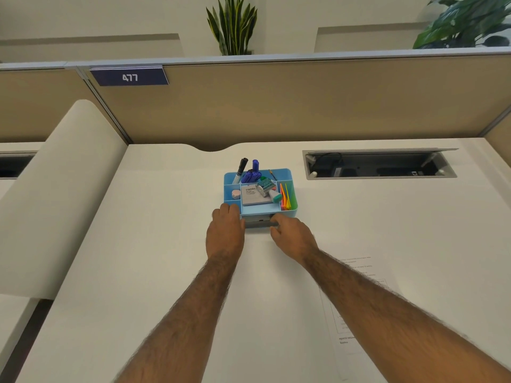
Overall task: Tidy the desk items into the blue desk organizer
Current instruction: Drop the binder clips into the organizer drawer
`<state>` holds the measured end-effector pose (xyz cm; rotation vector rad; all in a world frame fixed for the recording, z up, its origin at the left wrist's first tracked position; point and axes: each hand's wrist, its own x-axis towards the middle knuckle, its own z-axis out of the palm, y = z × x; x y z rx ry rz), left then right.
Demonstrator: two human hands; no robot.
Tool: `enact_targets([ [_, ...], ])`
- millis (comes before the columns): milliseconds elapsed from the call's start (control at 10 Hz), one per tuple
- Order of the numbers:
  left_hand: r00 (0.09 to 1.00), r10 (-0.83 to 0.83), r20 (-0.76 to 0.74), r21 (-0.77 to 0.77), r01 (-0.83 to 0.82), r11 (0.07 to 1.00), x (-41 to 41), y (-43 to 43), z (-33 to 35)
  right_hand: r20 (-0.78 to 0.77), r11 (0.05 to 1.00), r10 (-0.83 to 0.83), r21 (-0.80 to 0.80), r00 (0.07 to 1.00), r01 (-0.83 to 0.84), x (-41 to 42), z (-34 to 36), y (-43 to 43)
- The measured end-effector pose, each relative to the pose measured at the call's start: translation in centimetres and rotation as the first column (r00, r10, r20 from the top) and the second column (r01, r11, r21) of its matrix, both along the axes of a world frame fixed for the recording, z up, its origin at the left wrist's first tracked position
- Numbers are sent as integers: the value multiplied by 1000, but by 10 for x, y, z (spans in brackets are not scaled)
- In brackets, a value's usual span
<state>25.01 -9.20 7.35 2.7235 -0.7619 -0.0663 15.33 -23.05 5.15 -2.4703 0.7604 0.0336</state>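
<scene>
Head view: my left hand (225,230) is gripping the blue desk organizer (287,212), steadying it; my right hand (293,236) is pinching its near drawer (258,223).

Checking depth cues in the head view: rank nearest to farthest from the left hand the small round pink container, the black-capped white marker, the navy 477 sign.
From the left hand:
1. Small round pink container, in the blue organizer's left compartment.
2. Black-capped white marker, standing at its back left.
3. Navy 477 sign, on the partition, far left.
</scene>
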Motion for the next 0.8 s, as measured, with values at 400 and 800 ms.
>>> enact_targets([
  [400, 1000, -11, -27, -24, 10, 1000, -4, 4, 2, 9, 1000, 12, -10, 1000, -12, -12, 1, -5],
  [800, 995, -67, -76, -19, 65, 998, -22, 12, 28, -28, 998, -66, -25, 997, 65, -65, 26, -28],
])
